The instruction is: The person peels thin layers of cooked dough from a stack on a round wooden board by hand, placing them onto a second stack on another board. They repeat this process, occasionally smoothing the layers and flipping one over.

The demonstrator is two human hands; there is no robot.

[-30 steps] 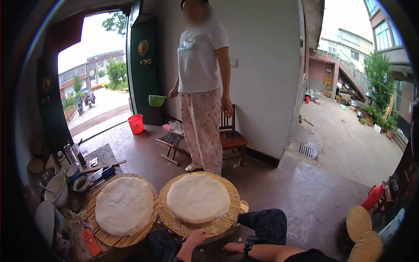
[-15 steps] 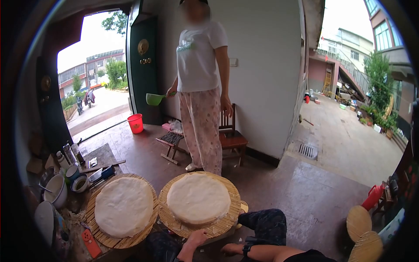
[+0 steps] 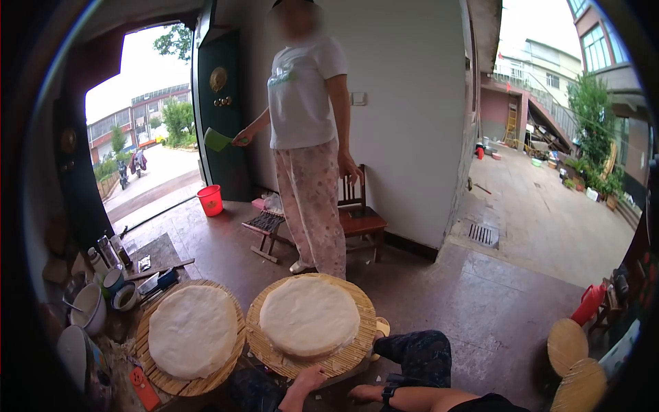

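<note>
At the bottom of the view the person's left hand [image 3: 310, 378] rests against the near edge of a round woven tray [image 3: 360, 350], fingers [image 3: 317, 373] curled on its rim in a light grip; the wrist and forearm run down out of the picture. The tray carries a stack of flat white round breads [image 3: 309, 316] that covers most of it, leaving only a ring of weave bare. The right hand [image 3: 360, 393] lies low beside the knee, just right of the tray, with a dark watch [image 3: 388, 393] on the wrist; it is partly cut off by the lower edge, and whether its fingers are clenched or loose cannot be told. Just left of the first tray, nearly touching it, a second woven tray [image 3: 144, 336] holds another white stack of bread [image 3: 193, 331]. Farther left, on a low bench whose surface is mostly hidden, stand a white bowl [image 3: 89, 305], a cup [image 3: 126, 296] and a knife [image 3: 161, 269]; other small items there are too dim and crowded to make out. An orange item [image 3: 144, 388] lies at the near left corner, half in shadow. Beyond the trays another person stands on the floor holding a green scoop [image 3: 218, 140], with a wooden chair [image 3: 360, 218] behind and a red bucket [image 3: 210, 200] near the doorway.
</note>
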